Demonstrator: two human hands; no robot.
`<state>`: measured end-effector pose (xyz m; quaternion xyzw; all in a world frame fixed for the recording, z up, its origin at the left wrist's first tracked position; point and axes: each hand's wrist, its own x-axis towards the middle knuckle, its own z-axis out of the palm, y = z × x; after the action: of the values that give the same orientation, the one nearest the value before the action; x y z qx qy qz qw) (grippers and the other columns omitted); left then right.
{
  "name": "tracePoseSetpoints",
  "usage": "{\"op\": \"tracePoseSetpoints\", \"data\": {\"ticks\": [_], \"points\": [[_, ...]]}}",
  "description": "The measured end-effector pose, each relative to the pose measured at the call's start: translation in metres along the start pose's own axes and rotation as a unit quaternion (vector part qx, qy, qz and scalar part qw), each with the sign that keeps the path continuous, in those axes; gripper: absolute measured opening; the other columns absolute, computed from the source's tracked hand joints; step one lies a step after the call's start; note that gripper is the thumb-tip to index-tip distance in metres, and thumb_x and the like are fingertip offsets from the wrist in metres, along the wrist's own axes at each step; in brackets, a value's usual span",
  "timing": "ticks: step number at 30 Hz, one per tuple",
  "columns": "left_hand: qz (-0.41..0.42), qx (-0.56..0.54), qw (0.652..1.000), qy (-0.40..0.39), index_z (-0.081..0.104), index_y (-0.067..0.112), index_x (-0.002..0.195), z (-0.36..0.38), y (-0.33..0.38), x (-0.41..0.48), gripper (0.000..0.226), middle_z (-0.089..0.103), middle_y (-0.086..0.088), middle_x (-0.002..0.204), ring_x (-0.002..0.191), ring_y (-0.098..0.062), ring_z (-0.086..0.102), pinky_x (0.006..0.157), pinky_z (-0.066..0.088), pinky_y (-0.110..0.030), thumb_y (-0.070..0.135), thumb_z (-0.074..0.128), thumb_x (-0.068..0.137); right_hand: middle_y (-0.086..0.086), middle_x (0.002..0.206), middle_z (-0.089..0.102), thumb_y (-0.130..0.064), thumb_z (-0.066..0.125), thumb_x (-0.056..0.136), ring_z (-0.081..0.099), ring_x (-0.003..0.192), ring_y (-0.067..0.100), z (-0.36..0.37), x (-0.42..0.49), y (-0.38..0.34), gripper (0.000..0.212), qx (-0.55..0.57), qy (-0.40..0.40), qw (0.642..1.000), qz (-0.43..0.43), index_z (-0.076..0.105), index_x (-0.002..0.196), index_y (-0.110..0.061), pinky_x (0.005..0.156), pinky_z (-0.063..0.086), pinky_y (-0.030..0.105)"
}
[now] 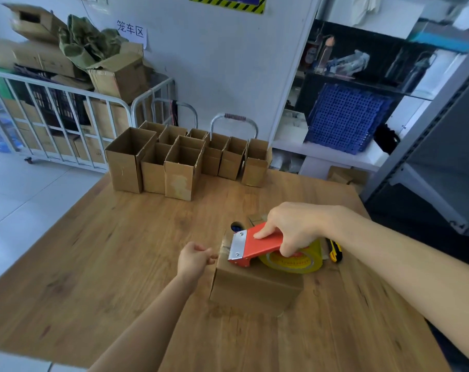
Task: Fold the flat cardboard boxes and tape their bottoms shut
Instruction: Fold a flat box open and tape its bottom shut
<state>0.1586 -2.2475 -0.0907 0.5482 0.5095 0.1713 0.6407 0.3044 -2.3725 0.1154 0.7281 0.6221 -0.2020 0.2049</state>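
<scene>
A folded cardboard box [252, 287] lies bottom-up near the middle of the wooden table [107, 264]. My right hand [295, 226] grips a red tape dispenser [257, 244] with a yellow-cored tape roll [295, 261], held over the box's top with its serrated blade toward the box's far left edge. A clear strip of tape runs from the blade over that edge. My left hand [194, 260] is at the box's left side, fingers pinched at the tape end by the edge.
Several upright open-topped folded boxes [179, 159] stand at the table's far edge. A yellow utility knife [335, 251] lies right of the dispenser. A round hole [236, 226] is in the tabletop. A white cage cart [53, 116] stands back left, shelving [362, 103] at right.
</scene>
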Motion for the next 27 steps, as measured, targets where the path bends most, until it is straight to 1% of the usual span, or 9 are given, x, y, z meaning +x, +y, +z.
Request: {"op": "tracePoseSetpoints", "data": {"ticks": [4, 8, 14, 17, 19, 21, 23, 25, 27], "points": [[-0.039, -0.026, 0.999, 0.006, 0.053, 0.008, 0.08, -0.002, -0.015, 0.004, 0.042, 0.066, -0.003, 0.07, 0.062, -0.018, 0.054, 0.062, 0.047, -0.034, 0.034, 0.084, 0.068, -0.006, 0.105, 0.047, -0.023, 0.064, 0.081, 0.049, 0.094, 0.015, 0.003, 0.001, -0.002, 0.067, -0.007, 0.008, 1.0, -0.001, 0.044, 0.143, -0.041, 0.076, 0.047, 0.031], [-0.023, -0.012, 0.998, 0.066, 0.057, 0.009, 0.087, 0.005, -0.02, 0.005, 0.038, 0.07, -0.002, 0.075, 0.076, -0.02, 0.061, 0.077, 0.053, -0.041, 0.033, 0.083, 0.072, -0.003, 0.115, 0.048, -0.024, 0.063, 0.083, 0.048, 0.099, 0.017, 0.002, 0.002, -0.002, 0.066, -0.011, 0.003, 1.0, -0.003, 0.042, 0.144, -0.041, 0.078, 0.045, 0.031], [0.041, 0.055, 0.994, 0.083, 0.057, 0.012, 0.086, 0.01, -0.025, -0.006, 0.026, 0.064, -0.002, 0.085, 0.079, -0.016, 0.058, 0.066, 0.048, -0.031, 0.032, 0.074, 0.082, -0.005, 0.117, 0.048, -0.025, 0.064, 0.082, 0.047, 0.098, 0.015, 0.003, 0.004, -0.001, 0.066, -0.002, 0.006, 1.0, 0.002, 0.044, 0.143, -0.042, 0.074, 0.044, 0.028], [0.038, 0.088, 0.993, 0.067, 0.061, 0.013, 0.102, 0.005, -0.037, -0.01, 0.02, 0.064, 0.001, 0.104, 0.1, -0.019, 0.059, 0.085, 0.051, -0.037, 0.028, 0.065, 0.088, -0.005, 0.117, 0.047, -0.025, 0.064, 0.083, 0.046, 0.097, 0.015, 0.003, 0.004, -0.002, 0.066, -0.004, 0.003, 1.0, 0.002, 0.043, 0.143, -0.041, 0.071, 0.041, 0.025], [0.084, 0.038, 0.992, 0.086, 0.058, 0.015, 0.125, -0.003, -0.038, -0.021, 0.03, 0.059, 0.004, 0.125, 0.12, -0.016, 0.051, 0.101, 0.042, -0.033, 0.023, 0.051, 0.097, -0.005, 0.114, 0.046, -0.026, 0.064, 0.083, 0.045, 0.096, 0.014, 0.004, 0.004, -0.002, 0.066, -0.004, 0.004, 1.0, 0.001, 0.043, 0.143, -0.041, 0.069, 0.04, 0.025], [0.159, -0.014, 0.987, 0.025, 0.046, 0.021, 0.141, -0.005, -0.026, -0.039, 0.04, 0.046, 0.013, 0.138, 0.132, -0.007, 0.04, 0.108, 0.03, -0.026, 0.03, 0.041, 0.102, -0.006, 0.112, 0.046, -0.027, 0.064, 0.082, 0.046, 0.097, 0.015, 0.003, 0.005, -0.002, 0.066, -0.007, 0.005, 1.0, -0.001, 0.043, 0.143, -0.041, 0.07, 0.041, 0.026], [0.191, 0.016, 0.974, -0.121, 0.031, 0.03, 0.149, -0.004, -0.018, -0.053, 0.049, 0.032, 0.023, 0.144, 0.135, 0.001, 0.03, 0.107, 0.024, -0.02, 0.041, 0.037, 0.102, -0.005, 0.112, 0.047, -0.026, 0.064, 0.082, 0.048, 0.098, 0.016, 0.003, 0.005, -0.001, 0.066, -0.008, 0.001, 1.0, 0.003, 0.043, 0.143, -0.041, 0.073, 0.044, 0.028], [0.165, 0.089, 0.96, -0.209, 0.02, 0.037, 0.15, -0.005, -0.022, -0.055, 0.059, 0.023, 0.025, 0.148, 0.135, 0.003, 0.027, 0.106, 0.024, -0.018, 0.054, 0.039, 0.097, -0.005, 0.111, 0.048, -0.026, 0.064, 0.081, 0.049, 0.097, 0.017, 0.003, 0.004, -0.001, 0.067, -0.008, 0.001, 1.0, 0.005, 0.044, 0.143, -0.041, 0.072, 0.044, 0.029], [0.142, 0.149, 0.954, -0.218, 0.014, 0.035, 0.153, -0.013, -0.024, -0.048, 0.077, 0.022, 0.016, 0.156, 0.14, -0.003, 0.027, 0.109, 0.024, -0.022, 0.065, 0.046, 0.089, -0.005, 0.109, 0.048, -0.026, 0.064, 0.081, 0.05, 0.095, 0.016, 0.003, 0.004, -0.002, 0.067, -0.011, 0.003, 1.0, 0.003, 0.044, 0.143, -0.04, 0.072, 0.044, 0.03]]}}
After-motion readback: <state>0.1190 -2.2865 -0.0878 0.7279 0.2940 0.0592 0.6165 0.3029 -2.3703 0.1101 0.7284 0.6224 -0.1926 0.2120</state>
